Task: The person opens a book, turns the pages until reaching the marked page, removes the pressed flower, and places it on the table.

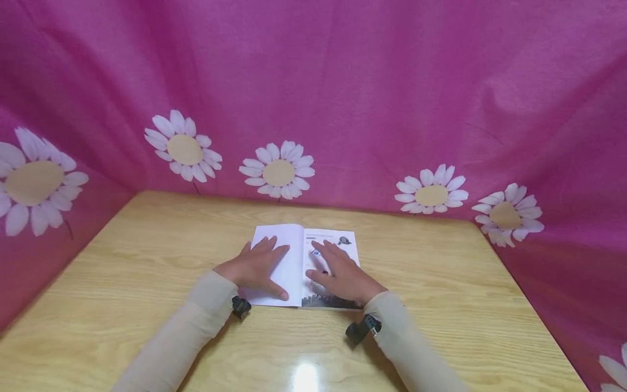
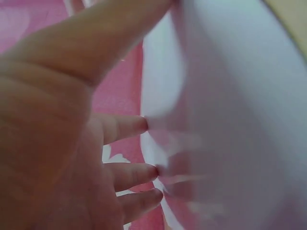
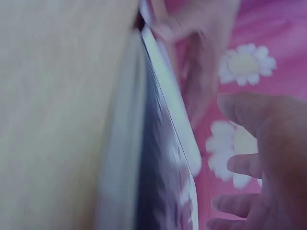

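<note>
A thin open book point(image 1: 294, 234) lies on the wooden table, its left page blank white and its right page printed, with a dark band along the bottom. My left hand point(image 1: 257, 267) rests with spread fingers on the white page; in the left wrist view its fingertips point(image 2: 152, 170) touch the glossy paper point(image 2: 230, 120). Above the printed page is my right hand point(image 1: 343, 275), fingers extended and a little bent. The right wrist view shows its fingers point(image 3: 244, 165) apart from the page point(image 3: 160, 158), holding nothing. Part of the print is hidden under this hand.
The light wooden table point(image 1: 441, 272) extends around the book. Behind and beside it hangs a magenta cloth point(image 1: 343, 109) with large white daisies. Each wrist carries a small black camera point(image 1: 241, 307) on a strap over a beige sleeve point(image 1: 196, 321).
</note>
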The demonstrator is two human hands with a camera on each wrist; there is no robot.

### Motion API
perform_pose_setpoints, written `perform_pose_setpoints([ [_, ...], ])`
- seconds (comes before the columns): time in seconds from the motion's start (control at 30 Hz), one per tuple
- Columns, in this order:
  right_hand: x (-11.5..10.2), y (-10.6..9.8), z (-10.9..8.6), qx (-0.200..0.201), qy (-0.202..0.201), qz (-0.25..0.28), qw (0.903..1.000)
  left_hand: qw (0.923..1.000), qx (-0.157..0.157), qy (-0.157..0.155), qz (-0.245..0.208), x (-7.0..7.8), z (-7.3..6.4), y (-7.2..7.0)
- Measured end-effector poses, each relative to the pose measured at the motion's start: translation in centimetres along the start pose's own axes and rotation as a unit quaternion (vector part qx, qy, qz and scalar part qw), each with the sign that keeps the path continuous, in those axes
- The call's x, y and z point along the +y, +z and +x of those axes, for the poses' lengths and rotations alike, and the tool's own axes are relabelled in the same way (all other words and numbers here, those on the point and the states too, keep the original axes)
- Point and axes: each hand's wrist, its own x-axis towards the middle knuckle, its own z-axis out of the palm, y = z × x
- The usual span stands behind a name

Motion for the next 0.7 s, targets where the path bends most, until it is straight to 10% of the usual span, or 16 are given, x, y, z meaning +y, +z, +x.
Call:
perform_pose_setpoints([
  [0.7,6.6,-3.3,-0.5,0.018,0.062,0.074,0.9951,0.9998,-0.016,-0.009,0.005,0.2,0.1,0.7],
])
